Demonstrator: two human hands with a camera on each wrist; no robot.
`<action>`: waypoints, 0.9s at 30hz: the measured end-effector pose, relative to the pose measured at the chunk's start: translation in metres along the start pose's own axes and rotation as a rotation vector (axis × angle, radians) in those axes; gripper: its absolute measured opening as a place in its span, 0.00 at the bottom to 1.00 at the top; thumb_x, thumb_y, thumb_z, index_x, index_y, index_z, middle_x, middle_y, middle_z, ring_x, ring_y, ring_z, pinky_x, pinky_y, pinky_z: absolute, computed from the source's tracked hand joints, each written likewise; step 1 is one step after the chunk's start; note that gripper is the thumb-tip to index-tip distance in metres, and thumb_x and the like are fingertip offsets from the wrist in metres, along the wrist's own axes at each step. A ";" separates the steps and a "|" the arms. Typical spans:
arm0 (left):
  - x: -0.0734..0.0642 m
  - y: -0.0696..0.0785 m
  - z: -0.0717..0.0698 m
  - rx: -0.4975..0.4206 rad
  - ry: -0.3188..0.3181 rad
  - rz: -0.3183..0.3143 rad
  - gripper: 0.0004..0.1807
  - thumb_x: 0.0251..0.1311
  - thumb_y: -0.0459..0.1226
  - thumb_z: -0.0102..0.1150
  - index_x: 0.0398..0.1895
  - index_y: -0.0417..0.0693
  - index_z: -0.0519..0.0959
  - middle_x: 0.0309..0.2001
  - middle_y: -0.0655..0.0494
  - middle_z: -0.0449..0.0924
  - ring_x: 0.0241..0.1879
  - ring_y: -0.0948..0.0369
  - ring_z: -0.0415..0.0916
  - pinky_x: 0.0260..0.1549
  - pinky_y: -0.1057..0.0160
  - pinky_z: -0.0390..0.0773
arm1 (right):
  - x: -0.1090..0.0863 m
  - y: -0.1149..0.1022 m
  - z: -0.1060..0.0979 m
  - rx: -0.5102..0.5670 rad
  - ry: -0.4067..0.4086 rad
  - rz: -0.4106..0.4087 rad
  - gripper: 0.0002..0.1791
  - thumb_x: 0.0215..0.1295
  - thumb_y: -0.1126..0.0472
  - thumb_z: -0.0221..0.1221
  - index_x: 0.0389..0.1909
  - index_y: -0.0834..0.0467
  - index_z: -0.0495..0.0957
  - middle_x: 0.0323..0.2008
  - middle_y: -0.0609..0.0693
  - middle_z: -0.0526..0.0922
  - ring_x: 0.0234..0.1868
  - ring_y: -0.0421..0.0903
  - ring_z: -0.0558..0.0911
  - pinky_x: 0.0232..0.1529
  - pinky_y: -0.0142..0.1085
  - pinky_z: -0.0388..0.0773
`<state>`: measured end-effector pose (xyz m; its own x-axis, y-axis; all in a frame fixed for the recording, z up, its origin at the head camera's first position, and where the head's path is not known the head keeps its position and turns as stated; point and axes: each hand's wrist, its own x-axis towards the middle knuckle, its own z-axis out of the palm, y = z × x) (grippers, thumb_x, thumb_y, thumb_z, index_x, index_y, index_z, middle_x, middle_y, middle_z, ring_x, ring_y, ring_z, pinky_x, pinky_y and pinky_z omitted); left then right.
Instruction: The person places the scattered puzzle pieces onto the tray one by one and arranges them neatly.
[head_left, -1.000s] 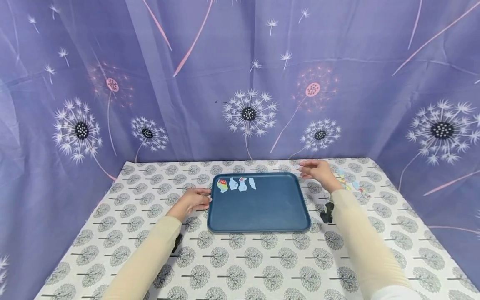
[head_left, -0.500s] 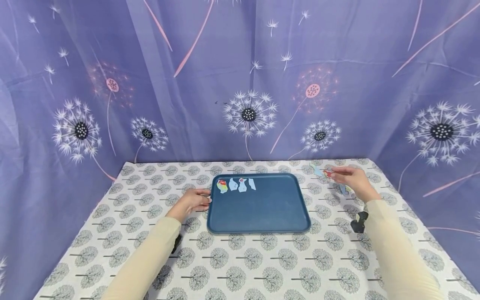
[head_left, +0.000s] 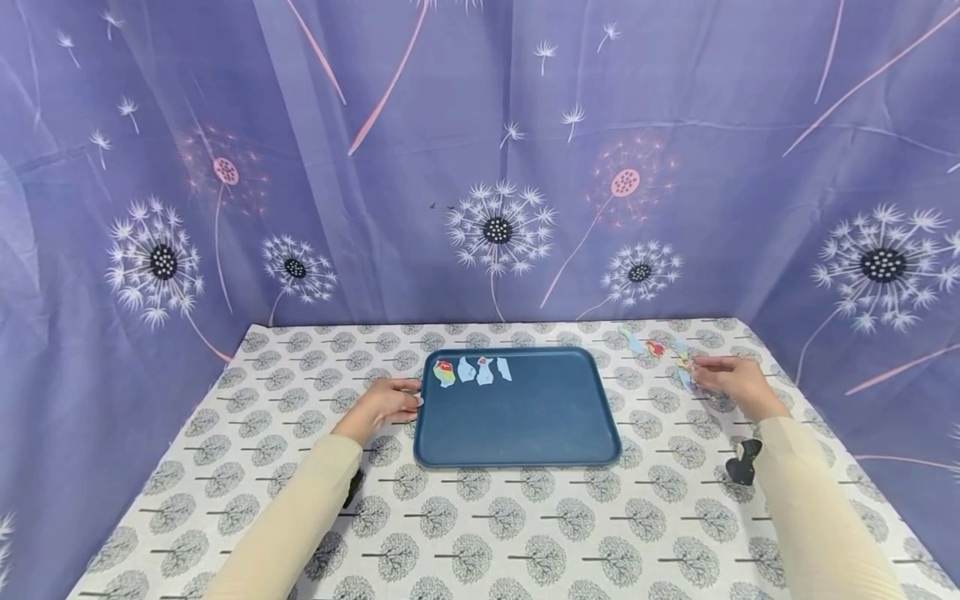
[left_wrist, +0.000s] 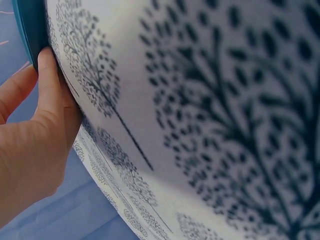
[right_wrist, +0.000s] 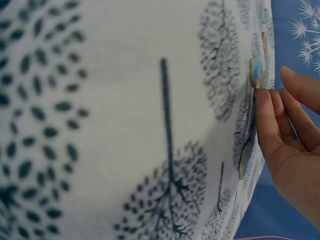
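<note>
A dark blue tray (head_left: 551, 417) lies on the patterned cloth, with several flat, irregular puzzle-like pieces lined up at its far left, among them a red and yellow piece (head_left: 444, 372). My left hand (head_left: 382, 406) rests against the tray's left rim, fingertips right at the edge, also seen in the left wrist view. To the right of the tray, my right hand (head_left: 735, 385) reaches down to a blue and yellow piece (head_left: 685, 377). In the right wrist view, my fingertips (right_wrist: 262, 97) meet a small light blue piece (right_wrist: 256, 71), and the fingers are fairly straight.
Beyond my right fingers lie more loose pieces, including a red piece (head_left: 656, 348) and a light blue piece (head_left: 632, 341). A purple dandelion curtain (head_left: 375, 250) hangs behind the table. A dark wrist device (head_left: 744, 463) sits under my right forearm.
My right hand has moved from near the tray's far right corner out to the right and closer to the loose pieces, uncovering the red one. The left hand and tray stay put.
</note>
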<state>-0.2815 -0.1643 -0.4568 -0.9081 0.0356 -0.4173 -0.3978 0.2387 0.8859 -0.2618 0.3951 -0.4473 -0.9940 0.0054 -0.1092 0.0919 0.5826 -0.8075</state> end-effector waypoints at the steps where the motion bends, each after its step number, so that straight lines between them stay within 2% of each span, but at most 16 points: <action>1: 0.000 0.000 0.000 -0.002 -0.001 0.000 0.26 0.57 0.21 0.57 0.62 0.32 0.70 0.46 0.36 0.79 0.30 0.60 0.80 0.39 0.63 0.86 | 0.000 0.002 0.001 -0.023 0.005 0.001 0.34 0.67 0.51 0.59 0.65 0.69 0.64 0.57 0.65 0.75 0.40 0.32 0.79 0.58 0.51 0.75; 4: -0.001 -0.001 -0.001 -0.006 -0.002 0.001 0.27 0.57 0.21 0.57 0.62 0.32 0.70 0.45 0.36 0.80 0.28 0.60 0.80 0.38 0.63 0.86 | -0.001 0.006 0.002 -0.073 0.014 -0.005 0.34 0.68 0.51 0.59 0.65 0.69 0.65 0.60 0.68 0.71 0.47 0.43 0.79 0.55 0.49 0.76; 8: -0.001 -0.001 -0.001 -0.006 -0.013 0.006 0.26 0.57 0.21 0.56 0.62 0.31 0.70 0.45 0.36 0.79 0.30 0.60 0.80 0.40 0.63 0.86 | -0.001 0.007 0.005 -0.063 0.005 0.030 0.36 0.67 0.50 0.59 0.67 0.70 0.63 0.64 0.71 0.65 0.58 0.65 0.71 0.59 0.57 0.71; 10: -0.001 -0.001 -0.001 -0.006 -0.012 0.008 0.26 0.58 0.21 0.56 0.62 0.31 0.70 0.46 0.36 0.79 0.31 0.59 0.80 0.40 0.63 0.86 | -0.001 0.005 0.006 -0.053 -0.002 0.055 0.37 0.67 0.51 0.60 0.67 0.70 0.62 0.64 0.72 0.64 0.62 0.68 0.67 0.61 0.60 0.68; 13: -0.001 0.001 -0.002 -0.003 -0.011 0.010 0.26 0.58 0.21 0.56 0.62 0.31 0.70 0.47 0.35 0.78 0.31 0.60 0.80 0.40 0.63 0.86 | 0.000 0.002 0.007 -0.063 -0.008 0.066 0.36 0.66 0.52 0.61 0.67 0.70 0.62 0.64 0.73 0.63 0.62 0.69 0.65 0.61 0.62 0.67; 18: -0.001 0.003 -0.003 -0.005 -0.013 0.007 0.26 0.58 0.21 0.57 0.63 0.31 0.70 0.48 0.34 0.78 0.28 0.61 0.81 0.38 0.63 0.86 | 0.003 0.000 0.009 -0.070 0.006 0.047 0.34 0.64 0.55 0.62 0.64 0.70 0.66 0.62 0.73 0.66 0.58 0.68 0.70 0.57 0.59 0.72; 23: 0.000 0.002 -0.002 -0.029 -0.031 0.009 0.28 0.56 0.20 0.56 0.63 0.30 0.69 0.58 0.31 0.71 0.29 0.60 0.81 0.40 0.63 0.86 | 0.004 0.001 0.010 -0.074 0.029 0.027 0.33 0.62 0.57 0.65 0.63 0.70 0.67 0.57 0.72 0.70 0.52 0.60 0.74 0.48 0.44 0.79; 25: 0.001 0.001 -0.002 -0.030 -0.034 0.008 0.28 0.56 0.20 0.56 0.63 0.30 0.69 0.59 0.31 0.70 0.29 0.60 0.81 0.40 0.63 0.86 | 0.004 0.001 0.010 -0.076 0.042 0.022 0.33 0.61 0.58 0.65 0.62 0.71 0.68 0.54 0.70 0.72 0.47 0.54 0.77 0.43 0.38 0.79; 27: 0.001 0.001 -0.002 -0.025 -0.030 0.006 0.28 0.56 0.20 0.57 0.63 0.30 0.69 0.57 0.30 0.71 0.29 0.60 0.81 0.40 0.63 0.86 | 0.005 0.002 0.011 -0.058 0.048 0.018 0.31 0.62 0.60 0.64 0.61 0.72 0.67 0.52 0.70 0.74 0.41 0.49 0.81 0.41 0.36 0.81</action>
<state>-0.2828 -0.1660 -0.4563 -0.9063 0.0664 -0.4174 -0.3957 0.2137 0.8932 -0.2661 0.3873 -0.4555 -0.9940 0.0546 -0.0948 0.1079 0.6279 -0.7707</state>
